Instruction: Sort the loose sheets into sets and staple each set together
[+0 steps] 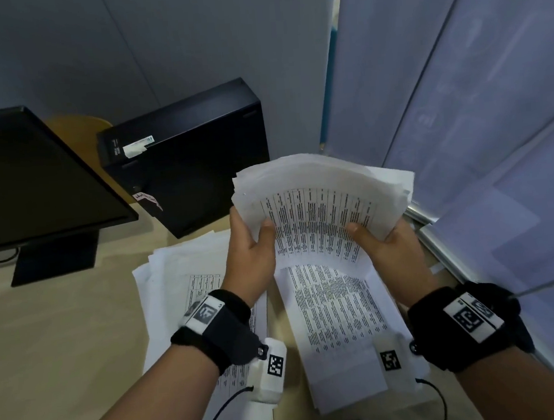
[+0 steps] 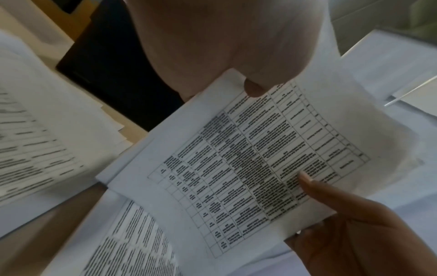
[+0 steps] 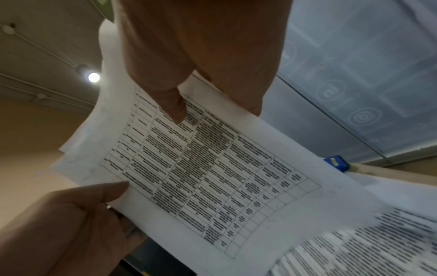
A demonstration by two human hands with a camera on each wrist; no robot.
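Both hands hold one thick stack of printed sheets [image 1: 318, 202] up above the desk, its top page a table of text. My left hand [image 1: 255, 242] grips the stack's left edge, thumb on top. My right hand [image 1: 377, 239] grips the right edge the same way. In the left wrist view the left thumb [image 2: 254, 89] presses the top sheet [image 2: 248, 158] and the right hand [image 2: 343, 224] pinches the near corner. The right wrist view shows the same sheet [image 3: 201, 177] curved between both hands. Under them, two piles of sheets lie on the desk, one left [image 1: 175, 285], one middle [image 1: 339, 321].
A black monitor [image 1: 31, 177] stands at the left and a black computer case [image 1: 190, 157] behind the piles. A frosted glass partition [image 1: 459, 93] closes off the right side. A small blue object [image 3: 335, 163] sits by the partition. Bare wooden desk [image 1: 63, 345] shows at the left.
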